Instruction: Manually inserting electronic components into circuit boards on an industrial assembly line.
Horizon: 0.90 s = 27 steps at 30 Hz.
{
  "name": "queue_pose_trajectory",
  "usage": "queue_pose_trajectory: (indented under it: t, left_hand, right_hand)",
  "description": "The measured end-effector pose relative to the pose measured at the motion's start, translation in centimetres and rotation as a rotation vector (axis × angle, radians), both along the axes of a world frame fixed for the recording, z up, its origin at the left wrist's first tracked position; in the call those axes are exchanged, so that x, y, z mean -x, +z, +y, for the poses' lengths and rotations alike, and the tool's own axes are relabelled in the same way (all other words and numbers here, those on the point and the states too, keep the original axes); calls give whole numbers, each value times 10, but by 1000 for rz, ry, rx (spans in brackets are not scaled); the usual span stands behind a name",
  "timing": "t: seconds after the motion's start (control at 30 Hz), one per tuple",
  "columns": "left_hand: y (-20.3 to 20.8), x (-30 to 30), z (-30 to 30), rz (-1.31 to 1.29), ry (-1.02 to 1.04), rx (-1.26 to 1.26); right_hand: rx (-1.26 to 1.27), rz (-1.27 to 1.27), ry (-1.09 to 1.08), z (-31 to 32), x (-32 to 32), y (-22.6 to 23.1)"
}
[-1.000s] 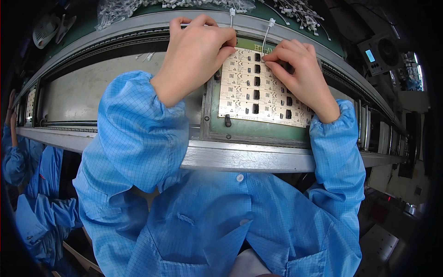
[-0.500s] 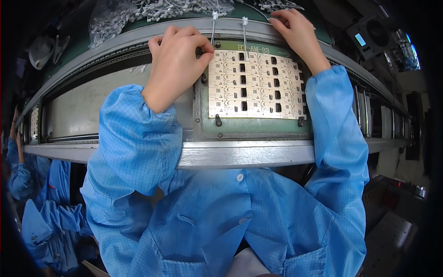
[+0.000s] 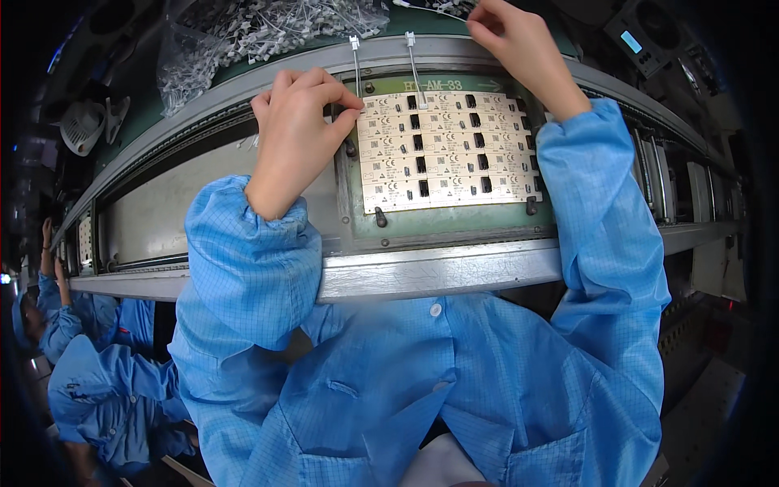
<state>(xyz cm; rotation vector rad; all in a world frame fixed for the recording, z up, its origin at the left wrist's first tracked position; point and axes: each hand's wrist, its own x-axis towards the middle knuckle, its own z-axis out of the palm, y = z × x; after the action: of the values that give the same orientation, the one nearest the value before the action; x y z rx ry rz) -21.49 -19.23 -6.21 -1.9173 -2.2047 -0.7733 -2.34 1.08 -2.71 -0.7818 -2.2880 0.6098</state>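
- Currently the right hand (image 3: 527, 53) has thumb and forefinger together, apparently pinching the right end of a loose cable (image 3: 442, 11) beyond the far rail (image 3: 479, 50).
- This loose cable runs leftward from those fingertips, its long axis nearly across the view and sloping slightly up to its white connector at the left end; the right hand is the nearer one.
- Meanwhile the left hand (image 3: 296, 134) has thumb and forefinger tips close together at the top left corner of the circuit panel (image 3: 442, 146), by the lower end of the left cable (image 3: 356, 65); whether they clamp that wire I cannot tell.
- Just right of it, the middle cable (image 3: 414, 65) lies roughly parallel, lower end on the panel's top row, connector over the far rail.
- From the right fingertips, the circuit panel lies toward the wearer and leftward, seated in a green fixture (image 3: 454, 219) behind the near rail (image 3: 438, 272).
- Farther out, a clear bag of white cables (image 3: 251, 49) sits beyond the far rail, toward the left.
- Compared with a second ago, the right hand has left the middle cable's lower end for the far side; the left hand stays at its corner.
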Motion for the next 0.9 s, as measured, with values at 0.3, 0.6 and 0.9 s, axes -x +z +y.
queue_pose_trajectory:
  t: [0.3,0.6,0.9]
  left_hand:
    - [26,-8,10,90,-192,14]
    - [56,-31,53,239,-76,168]
    - [24,-18,211,796,-106,25]
  right_hand:
    - [341,278,218,10,-101,-9]
    - [46,128,102,0,-109,0]
    - [95,147,124,2,-115,-14]
